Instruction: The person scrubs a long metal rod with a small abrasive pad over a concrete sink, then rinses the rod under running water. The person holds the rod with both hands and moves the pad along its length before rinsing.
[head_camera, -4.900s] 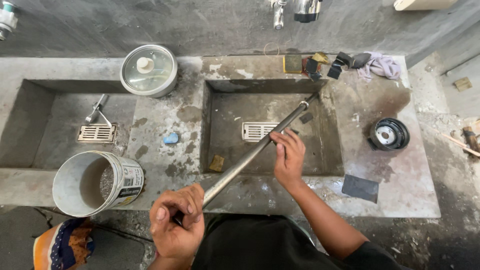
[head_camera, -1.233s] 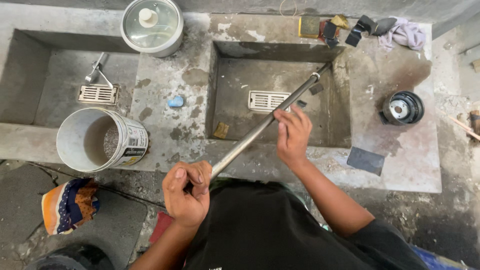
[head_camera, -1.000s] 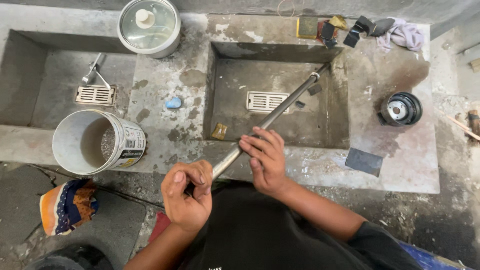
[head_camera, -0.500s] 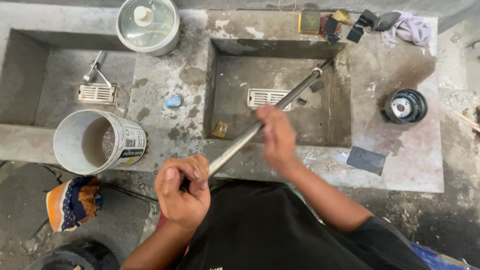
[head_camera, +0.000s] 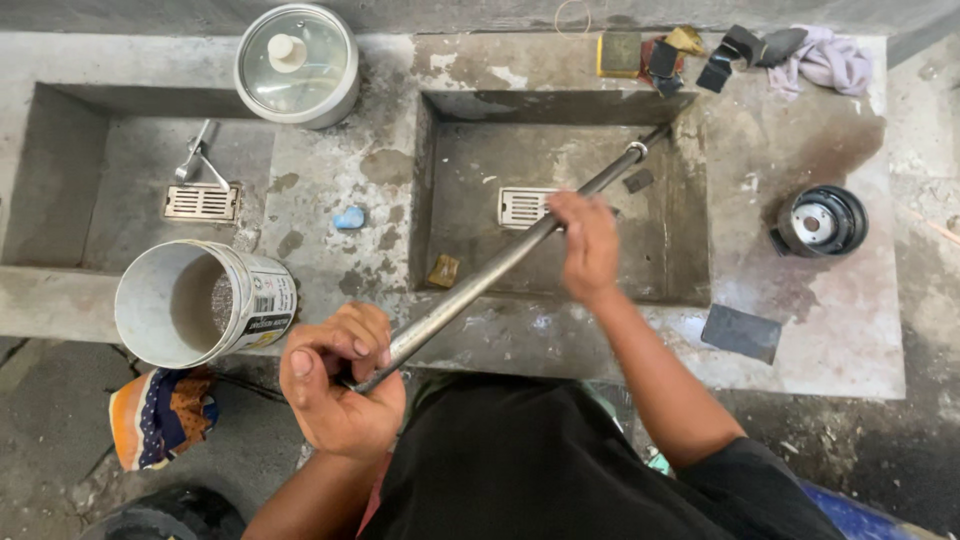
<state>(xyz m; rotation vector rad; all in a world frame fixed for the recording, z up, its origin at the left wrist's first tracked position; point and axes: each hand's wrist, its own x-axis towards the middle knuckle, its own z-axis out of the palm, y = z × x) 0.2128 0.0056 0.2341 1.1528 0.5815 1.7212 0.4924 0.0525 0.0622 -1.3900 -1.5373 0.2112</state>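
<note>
A long grey metal rod (head_camera: 470, 290) slants from my lap up across the right concrete basin (head_camera: 680, 260), its far end near the basin's back right corner. My left hand (head_camera: 335, 385) grips the near end of the rod. My right hand (head_camera: 588, 245) is wrapped around the rod's middle, above the basin, close to the drain grate (head_camera: 525, 207). I cannot tell whether something lies between that palm and the rod.
A white bucket (head_camera: 200, 305) lies on its side at the counter's front left, a lidded pot (head_camera: 297, 65) at the back. A black round part (head_camera: 820, 222), dark sheets (head_camera: 742, 333), scraps and a cloth (head_camera: 830, 60) sit right. A small tool (head_camera: 195, 165) lies in the left basin.
My right hand has slid back and forth along the rod, down toward me a second ago, and now farther up it again. My left hand has kept its grip on the near end.
</note>
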